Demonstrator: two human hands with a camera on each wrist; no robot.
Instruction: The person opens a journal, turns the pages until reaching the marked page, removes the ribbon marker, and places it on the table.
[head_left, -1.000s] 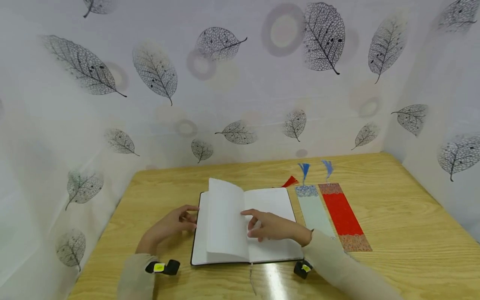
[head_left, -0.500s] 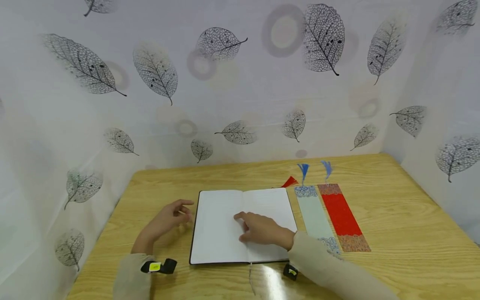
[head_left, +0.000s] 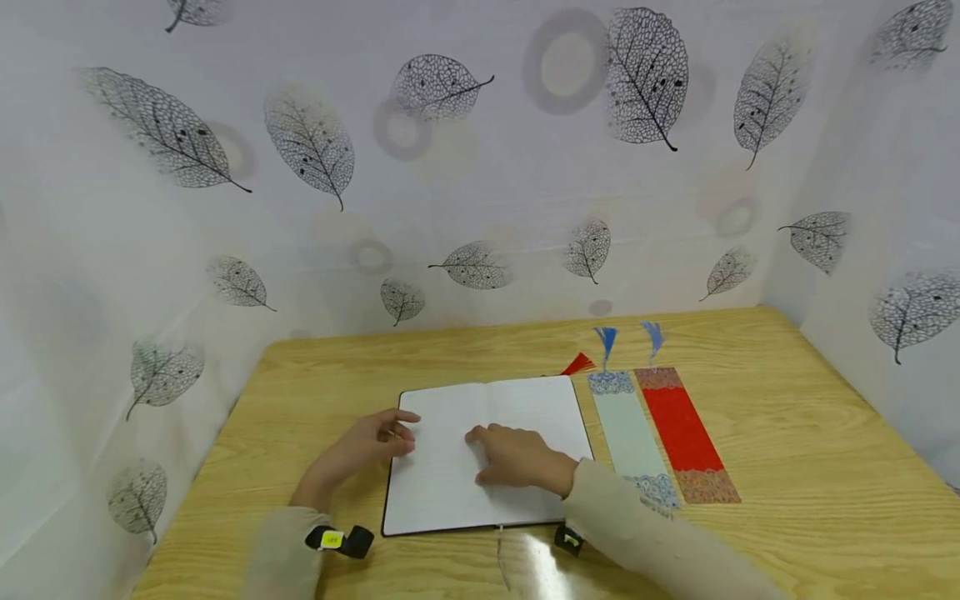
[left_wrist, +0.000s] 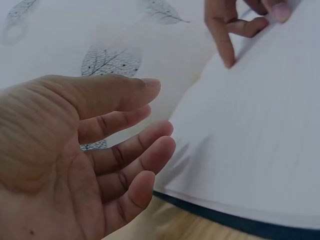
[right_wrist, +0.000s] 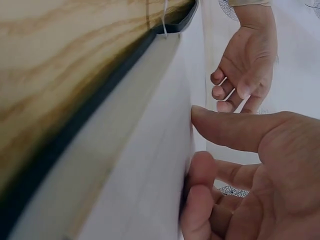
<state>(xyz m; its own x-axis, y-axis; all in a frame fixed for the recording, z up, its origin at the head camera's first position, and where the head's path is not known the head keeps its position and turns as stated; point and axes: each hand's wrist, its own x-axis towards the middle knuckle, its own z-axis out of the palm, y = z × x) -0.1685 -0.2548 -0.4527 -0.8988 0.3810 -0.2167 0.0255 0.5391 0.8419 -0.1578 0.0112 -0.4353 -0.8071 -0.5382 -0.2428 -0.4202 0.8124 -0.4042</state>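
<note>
A dark-covered notebook (head_left: 438, 492) lies spread on the wooden table, both visible pages white. My left hand (head_left: 367, 450) is at its left edge, fingers loosely bent and reaching over the margin. In the left wrist view, nothing is between the thumb and fingers of that left hand (left_wrist: 100, 155). My right hand (head_left: 521, 458) rests on the pages near the centre fold, index finger extended toward the left page. From the right wrist view, the thumb of this right hand (right_wrist: 260, 175) touches the paper and some fingers are bent against it.
Right of the notebook lie a pale bookmark (head_left: 630, 433) with a blue tassel (head_left: 606, 340) and a red bookmark (head_left: 684, 429) with a light blue tassel (head_left: 654, 335). A red tassel (head_left: 579, 364) shows behind the notebook. A thin ribbon (head_left: 502, 558) hangs from its front edge.
The raised page has come down flat on the left side. My right hand has moved slightly left; my left hand drew back, then returned over the notebook's left edge.
</note>
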